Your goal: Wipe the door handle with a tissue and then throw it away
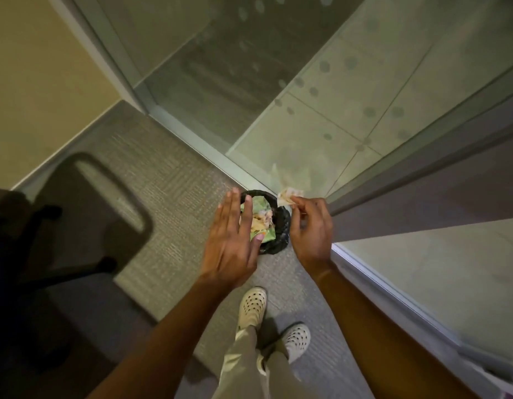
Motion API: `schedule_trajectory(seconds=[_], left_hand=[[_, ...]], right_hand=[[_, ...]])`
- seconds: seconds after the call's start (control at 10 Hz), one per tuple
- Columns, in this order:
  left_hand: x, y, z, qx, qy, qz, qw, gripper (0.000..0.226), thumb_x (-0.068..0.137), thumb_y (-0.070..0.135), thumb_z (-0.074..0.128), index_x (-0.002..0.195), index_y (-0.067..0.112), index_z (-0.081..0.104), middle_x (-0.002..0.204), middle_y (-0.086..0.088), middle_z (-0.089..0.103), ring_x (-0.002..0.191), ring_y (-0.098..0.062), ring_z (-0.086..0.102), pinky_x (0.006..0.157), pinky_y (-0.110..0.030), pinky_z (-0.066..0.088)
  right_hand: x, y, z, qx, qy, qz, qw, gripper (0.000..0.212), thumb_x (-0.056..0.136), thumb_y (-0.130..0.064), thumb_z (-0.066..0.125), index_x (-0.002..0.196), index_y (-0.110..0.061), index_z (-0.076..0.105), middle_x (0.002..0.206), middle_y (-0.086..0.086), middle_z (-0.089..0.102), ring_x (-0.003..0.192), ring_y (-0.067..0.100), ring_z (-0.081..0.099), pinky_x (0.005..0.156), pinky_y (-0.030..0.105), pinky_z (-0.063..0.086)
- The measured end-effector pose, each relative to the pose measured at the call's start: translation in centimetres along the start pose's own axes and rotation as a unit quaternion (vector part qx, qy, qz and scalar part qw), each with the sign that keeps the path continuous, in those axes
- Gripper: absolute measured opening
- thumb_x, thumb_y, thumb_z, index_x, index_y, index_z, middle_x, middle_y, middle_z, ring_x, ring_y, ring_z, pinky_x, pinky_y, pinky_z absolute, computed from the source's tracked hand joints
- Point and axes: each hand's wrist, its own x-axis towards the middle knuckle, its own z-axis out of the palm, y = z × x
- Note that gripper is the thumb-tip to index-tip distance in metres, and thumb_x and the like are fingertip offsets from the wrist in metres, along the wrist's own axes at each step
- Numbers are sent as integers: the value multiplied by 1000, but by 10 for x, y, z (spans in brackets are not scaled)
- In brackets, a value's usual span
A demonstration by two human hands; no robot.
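Tissue (290, 196): crumpled, pinched between thumb and fingertips of right hand (311, 228), held above far-right rim of bin (281, 226). Left hand (231, 240): grip spread flat, empty, hovering over bin's left side. Bin: black-lined, holds green and pale litter, stands on carpet (169, 197).

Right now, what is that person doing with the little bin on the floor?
The person is standing over a small bin lined with a black bag, and there is already rubbish in it. Their right hand pinches a crumpled tissue above the bin's far rim, so it has not been dropped in yet. Their left hand is open and flat, hovering over the near side of the bin and holding nothing. The wiped door handle is not in view.
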Motion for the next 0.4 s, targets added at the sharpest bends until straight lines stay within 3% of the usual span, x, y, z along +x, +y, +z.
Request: schedule_trajectory(seconds=[0.1, 0.2, 0.3, 0.4], left_hand=[[-7, -7, 10, 6, -24, -10, 1000, 71, 99, 40, 36, 153, 1, 11, 160, -27, 8, 150, -36, 5, 121, -50, 14], [-15, -13, 12, 5, -50, -18, 999, 74, 99, 46, 33, 154, 4, 7, 161, -25, 6, 150, -34, 2, 121, -49, 11], [-18, -16, 9, 6, -54, -19, 998, 76, 98, 49, 33, 155, 5, 7, 161, -24, 2, 151, -33, 0, 122, -49, 11], [-17, -12, -7, -2, -65, -31, 997, 79, 96, 53, 32, 156, 9, 4, 161, -22, -4, 151, -33, -2, 122, -50, 10]], right_hand=[[3, 15, 22, -120, -141, 52, 981, 36, 97, -8, 51, 131, -16, 59, 117, 15, 58, 91, 30, 63, 77, 43, 58], [-1, 19, 24, -158, -220, 77, 960, 47, 94, -7, 51, 140, -18, 50, 126, 18, 55, 101, 34, 61, 84, 42, 57], [-4, 15, 8, -124, -178, 85, 973, 43, 95, -11, 51, 138, -14, 51, 126, 15, 57, 103, 27, 60, 84, 25, 46], [-7, 3, -14, -91, -154, 104, 978, 39, 95, -11, 52, 134, -12, 56, 128, 13, 58, 107, 26, 61, 89, 27, 49]])
